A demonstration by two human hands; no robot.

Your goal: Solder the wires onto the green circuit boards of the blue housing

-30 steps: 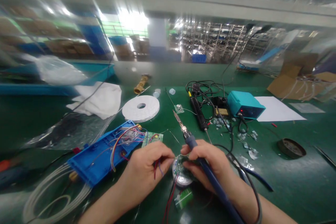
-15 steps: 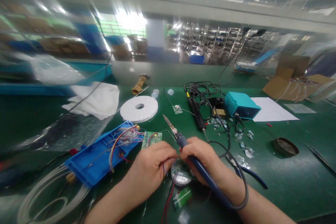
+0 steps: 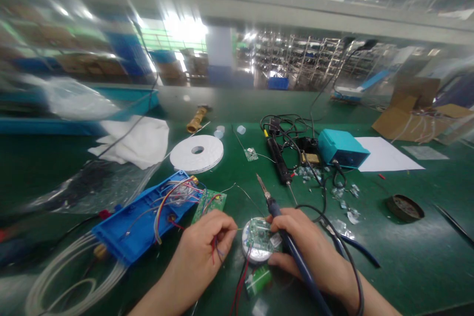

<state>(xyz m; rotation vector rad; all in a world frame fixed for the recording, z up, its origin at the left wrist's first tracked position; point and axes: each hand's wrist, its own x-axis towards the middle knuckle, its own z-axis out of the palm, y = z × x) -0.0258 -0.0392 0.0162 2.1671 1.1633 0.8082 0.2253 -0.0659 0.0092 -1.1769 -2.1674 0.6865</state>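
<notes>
**My hands closed at the round circuit board on the green surface [image 3: 425, 266]**

Left of the round circuit board [image 3: 259, 239] lies the blue plastic housing [image 3: 144, 217], full of coloured wires. Just right of the board, my right hand [image 3: 314, 259] grips the blue soldering iron [image 3: 292, 249], its tip pointing away from the board. Just left of it, my left hand [image 3: 200, 252] pinches a thin wire [image 3: 237, 229].

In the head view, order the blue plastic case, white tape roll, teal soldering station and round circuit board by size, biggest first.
Blue plastic case; then white tape roll and teal soldering station, about equal; then round circuit board, smallest.
</notes>
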